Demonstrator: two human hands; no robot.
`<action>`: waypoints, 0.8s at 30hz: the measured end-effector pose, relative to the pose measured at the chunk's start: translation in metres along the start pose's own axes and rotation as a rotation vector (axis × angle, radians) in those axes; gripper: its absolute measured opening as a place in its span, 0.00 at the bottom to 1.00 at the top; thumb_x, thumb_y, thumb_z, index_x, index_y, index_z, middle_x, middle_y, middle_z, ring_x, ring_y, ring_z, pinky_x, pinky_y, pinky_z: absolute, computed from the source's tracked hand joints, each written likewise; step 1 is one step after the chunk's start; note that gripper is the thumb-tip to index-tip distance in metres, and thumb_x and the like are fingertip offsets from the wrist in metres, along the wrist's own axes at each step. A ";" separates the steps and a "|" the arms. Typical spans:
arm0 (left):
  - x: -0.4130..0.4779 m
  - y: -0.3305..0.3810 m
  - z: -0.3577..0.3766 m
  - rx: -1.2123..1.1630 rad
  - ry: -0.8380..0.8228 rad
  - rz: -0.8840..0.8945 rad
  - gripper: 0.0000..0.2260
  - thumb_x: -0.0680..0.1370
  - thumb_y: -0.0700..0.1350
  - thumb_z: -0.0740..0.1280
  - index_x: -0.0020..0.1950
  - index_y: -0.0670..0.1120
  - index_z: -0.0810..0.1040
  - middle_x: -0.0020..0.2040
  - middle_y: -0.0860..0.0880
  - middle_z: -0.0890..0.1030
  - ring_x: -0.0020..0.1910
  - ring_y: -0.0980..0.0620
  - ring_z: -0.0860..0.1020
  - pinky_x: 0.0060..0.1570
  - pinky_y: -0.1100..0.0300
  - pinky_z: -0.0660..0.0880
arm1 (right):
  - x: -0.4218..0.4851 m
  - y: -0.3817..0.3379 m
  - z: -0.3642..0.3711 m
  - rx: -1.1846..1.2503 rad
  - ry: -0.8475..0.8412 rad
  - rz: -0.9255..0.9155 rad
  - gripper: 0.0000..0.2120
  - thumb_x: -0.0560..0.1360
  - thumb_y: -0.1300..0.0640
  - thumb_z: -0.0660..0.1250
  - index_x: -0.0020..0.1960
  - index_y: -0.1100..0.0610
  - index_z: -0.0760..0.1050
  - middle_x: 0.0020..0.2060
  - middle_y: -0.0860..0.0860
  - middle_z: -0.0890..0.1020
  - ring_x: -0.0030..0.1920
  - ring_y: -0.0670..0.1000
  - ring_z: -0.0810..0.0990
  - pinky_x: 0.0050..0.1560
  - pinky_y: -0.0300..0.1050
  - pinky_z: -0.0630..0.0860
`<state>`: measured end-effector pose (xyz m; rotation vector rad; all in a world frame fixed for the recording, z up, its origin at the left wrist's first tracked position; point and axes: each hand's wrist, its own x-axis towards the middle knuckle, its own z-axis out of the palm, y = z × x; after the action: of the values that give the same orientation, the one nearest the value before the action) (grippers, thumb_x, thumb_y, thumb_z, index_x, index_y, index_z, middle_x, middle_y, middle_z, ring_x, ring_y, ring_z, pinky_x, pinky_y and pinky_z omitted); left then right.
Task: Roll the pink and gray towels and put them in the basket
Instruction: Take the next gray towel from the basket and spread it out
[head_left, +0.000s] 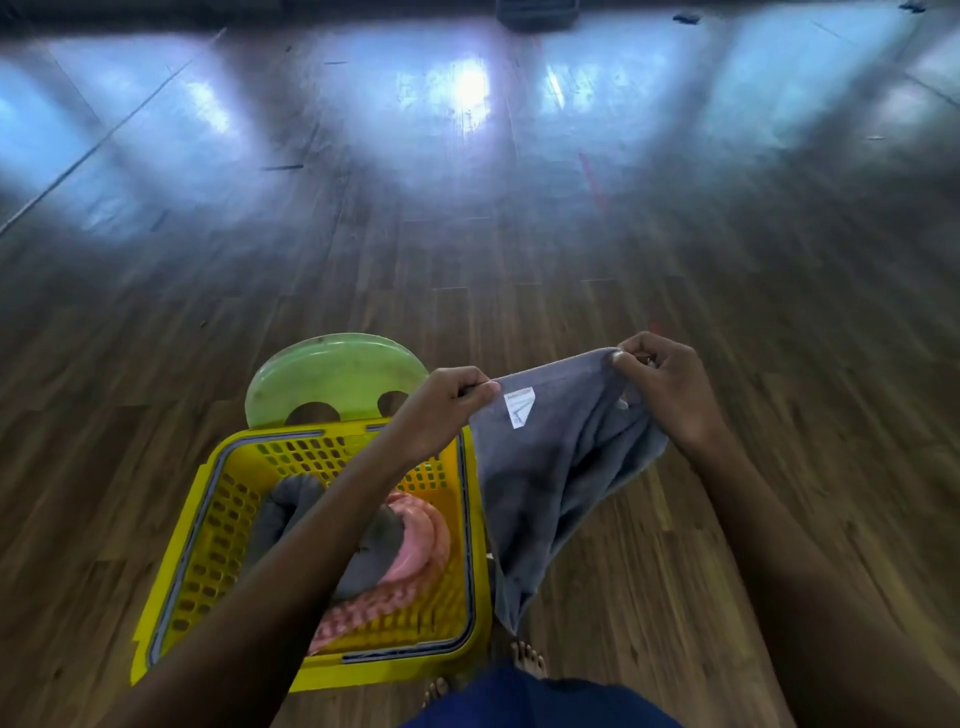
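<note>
A gray towel (550, 467) with a white label hangs in the air between my hands, just right of the basket. My left hand (447, 405) pinches its upper left corner and my right hand (660, 384) pinches its upper right corner. The towel's lower end droops past the basket's right rim. The yellow perforated basket (208, 525) sits below my left forearm. Inside it lie a pink towel (421, 540) and another gray towel (291, 504), both partly hidden by my arm.
The basket rests on a green plastic chair (332, 374) whose backrest shows behind it. A wooden plank floor (519, 234) stretches all around, with glare at the far end. My bare toes (527, 657) show below the towel, near the basket's front right corner.
</note>
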<state>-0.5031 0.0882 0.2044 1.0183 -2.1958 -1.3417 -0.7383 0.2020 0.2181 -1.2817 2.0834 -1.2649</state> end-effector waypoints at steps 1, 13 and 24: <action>0.004 0.004 0.004 0.045 0.046 0.005 0.14 0.79 0.46 0.66 0.34 0.48 0.75 0.29 0.56 0.70 0.30 0.58 0.66 0.34 0.57 0.66 | -0.001 0.003 -0.004 0.001 0.004 0.012 0.06 0.76 0.57 0.66 0.41 0.56 0.78 0.34 0.47 0.80 0.35 0.43 0.76 0.38 0.37 0.71; 0.046 0.122 0.084 0.076 -0.279 0.360 0.12 0.78 0.43 0.63 0.36 0.45 0.77 0.29 0.49 0.80 0.28 0.55 0.77 0.39 0.58 0.75 | -0.092 0.003 -0.115 0.007 0.323 0.174 0.11 0.75 0.51 0.72 0.57 0.49 0.79 0.50 0.45 0.82 0.49 0.41 0.79 0.49 0.32 0.72; -0.033 0.260 0.253 0.157 -0.755 0.712 0.14 0.81 0.42 0.60 0.36 0.42 0.76 0.32 0.46 0.79 0.28 0.53 0.78 0.33 0.62 0.75 | -0.308 0.006 -0.249 -0.005 0.725 0.686 0.11 0.75 0.69 0.56 0.46 0.55 0.71 0.42 0.52 0.73 0.37 0.48 0.69 0.40 0.45 0.64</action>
<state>-0.7420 0.3404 0.3137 -0.3414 -2.8021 -1.3096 -0.7582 0.5879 0.3035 -0.0011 2.6366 -1.4833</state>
